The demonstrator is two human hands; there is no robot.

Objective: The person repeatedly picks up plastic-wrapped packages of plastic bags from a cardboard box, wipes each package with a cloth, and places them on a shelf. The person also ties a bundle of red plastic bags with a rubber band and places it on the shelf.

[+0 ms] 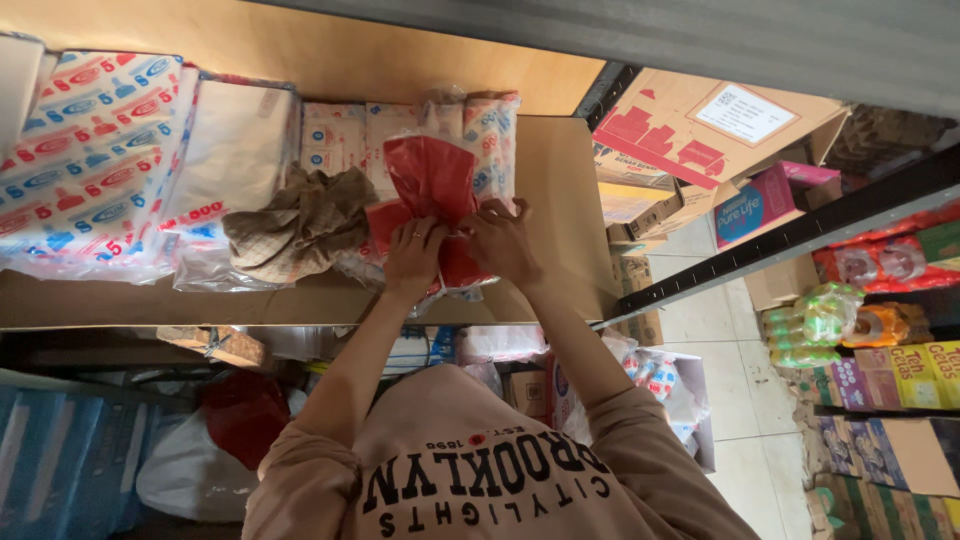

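Observation:
A red plastic bag (432, 178) lies on a wooden shelf (560, 200), against clear-wrapped packs of white tissue (340, 135). Both of my hands are on its lower part. My left hand (413, 256), with a ring on one finger, pinches the bag's bunched plastic. My right hand (502, 240) grips the same bunch from the right, and the two hands touch each other. A crumpled brown checked cloth (300, 222) sits just left of the bag, close to my left hand.
Large plastic-wrapped packs with red and blue print (90, 150) fill the shelf's left side. Open cardboard boxes (700, 140) stand to the right beyond a dark metal shelf rail (800, 235). Drink packs and boxed goods (880, 340) line the right shelves; bags and boxes (230, 420) lie below.

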